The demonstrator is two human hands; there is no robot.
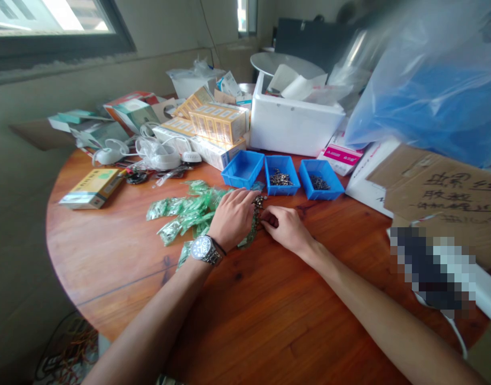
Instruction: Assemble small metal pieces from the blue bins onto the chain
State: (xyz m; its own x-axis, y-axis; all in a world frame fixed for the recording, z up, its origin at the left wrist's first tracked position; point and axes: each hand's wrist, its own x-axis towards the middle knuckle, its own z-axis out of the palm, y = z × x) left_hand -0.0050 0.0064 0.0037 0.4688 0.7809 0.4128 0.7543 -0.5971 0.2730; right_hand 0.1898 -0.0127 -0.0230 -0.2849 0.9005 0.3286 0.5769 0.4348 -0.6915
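Daylight comes through a window (48,18) at the upper left, beside a pale wall (169,32), and a round-edged wooden bench (121,251) carries everything within reach. Its glossy, reddish top shows grain and dark knots.

Near its middle, small metal parts (259,202) lie between the person's two hands, probably gathered there so both can get at them. The left hand (234,218), with a wristwatch (202,247) behind it, reaches palm down over their near side; its fingers lie close together, and whether they grip anything is hidden. The right hand (286,227) is curled, thumb and forefinger drawn narrow beside the parts, which suits fine pieces; I cannot tell if something sits in that pinch.

Green packets (197,206) spread just left of the left hand. Beyond the hands stand a left blue tray (241,170), a middle blue tray (283,190) with brassy pieces (280,178), and a right blue tray (327,196) with darker ones (319,183); the separate walls likely keep kinds from mixing.

Yellow cartons (219,123) and a white foam box (295,128) crowd the back, perhaps pushed there to free working room. At the right, a blue-filled plastic bag (433,107) rises above a handwritten cardboard box (449,198).
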